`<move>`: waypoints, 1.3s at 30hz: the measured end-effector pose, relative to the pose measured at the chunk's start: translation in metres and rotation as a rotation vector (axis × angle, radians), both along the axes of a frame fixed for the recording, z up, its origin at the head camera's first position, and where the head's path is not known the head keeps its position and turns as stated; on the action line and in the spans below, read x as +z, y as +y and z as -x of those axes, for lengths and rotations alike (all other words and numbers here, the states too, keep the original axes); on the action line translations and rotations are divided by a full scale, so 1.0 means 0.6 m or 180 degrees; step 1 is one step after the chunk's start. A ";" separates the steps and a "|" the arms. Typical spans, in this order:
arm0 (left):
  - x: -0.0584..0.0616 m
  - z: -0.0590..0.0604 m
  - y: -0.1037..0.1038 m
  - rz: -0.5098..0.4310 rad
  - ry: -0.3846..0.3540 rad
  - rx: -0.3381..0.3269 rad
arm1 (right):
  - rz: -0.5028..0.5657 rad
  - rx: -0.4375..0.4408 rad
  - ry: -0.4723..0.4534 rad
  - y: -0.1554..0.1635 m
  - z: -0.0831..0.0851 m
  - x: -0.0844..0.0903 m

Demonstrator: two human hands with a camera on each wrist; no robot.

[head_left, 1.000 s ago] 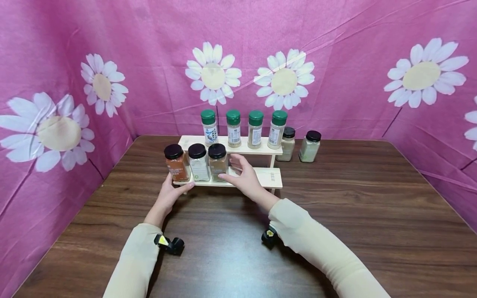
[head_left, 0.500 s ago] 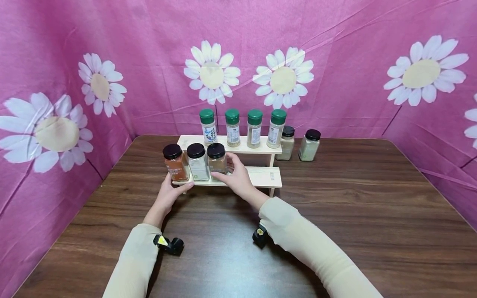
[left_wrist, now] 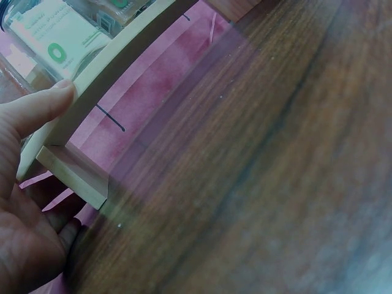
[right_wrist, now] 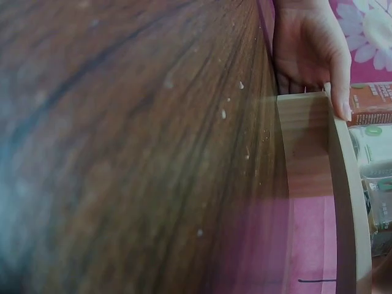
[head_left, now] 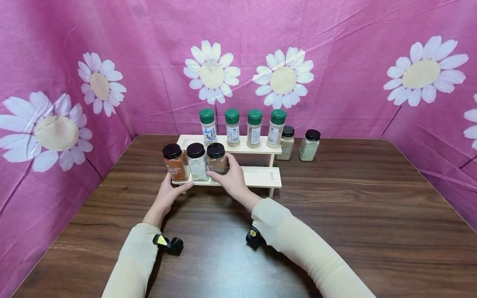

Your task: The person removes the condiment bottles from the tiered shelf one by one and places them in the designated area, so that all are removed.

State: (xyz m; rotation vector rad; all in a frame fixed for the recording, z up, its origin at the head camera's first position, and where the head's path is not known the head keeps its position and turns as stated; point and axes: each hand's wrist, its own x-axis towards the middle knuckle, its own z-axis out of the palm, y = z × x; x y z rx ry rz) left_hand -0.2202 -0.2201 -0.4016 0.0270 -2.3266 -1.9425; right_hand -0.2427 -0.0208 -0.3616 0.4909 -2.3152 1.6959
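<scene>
A two-tier wooden rack (head_left: 261, 177) stands on the table. Its lower tier bears three black-capped spice jars on the left: an orange-red jar (head_left: 177, 167), a white jar (head_left: 198, 166) and a brown jar (head_left: 217, 162). My left hand (head_left: 166, 196) grips the lower tier's left end. In the left wrist view its thumb (left_wrist: 46, 107) presses the front edge, while the fingers reach behind the rack's leg (left_wrist: 76, 174). My right hand (head_left: 234, 181) holds the brown jar, thumb across its front and fingers at its right side; the far fingertips are hidden.
Several green-capped shakers (head_left: 254, 130) stand along the upper tier. Two more black-capped jars, one grey-beige (head_left: 286, 145) and one pale green (head_left: 309, 145), stand on the table (head_left: 365, 207) right of the rack. A pink flowered cloth (head_left: 335, 82) hangs behind.
My right hand has moved left along the lower tier, its thumb now further across the brown jar's front. My left hand keeps its place on the rack.
</scene>
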 end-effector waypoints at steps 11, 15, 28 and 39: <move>0.001 -0.001 0.000 0.0018 -0.0012 0.0015 | -0.0066 -0.0143 -0.0009 -0.008 0.002 -0.001; 0.000 0.000 -0.001 0.0011 -0.0008 0.0019 | -0.0114 -0.0180 0.0034 -0.009 0.003 0.000; 0.004 0.000 0.000 -0.0038 -0.0027 -0.0023 | -0.0156 -0.0268 0.0012 -0.007 0.002 0.003; 0.002 -0.001 0.001 -0.0018 -0.0054 0.0000 | 0.0007 -0.0128 0.0144 0.002 -0.006 0.002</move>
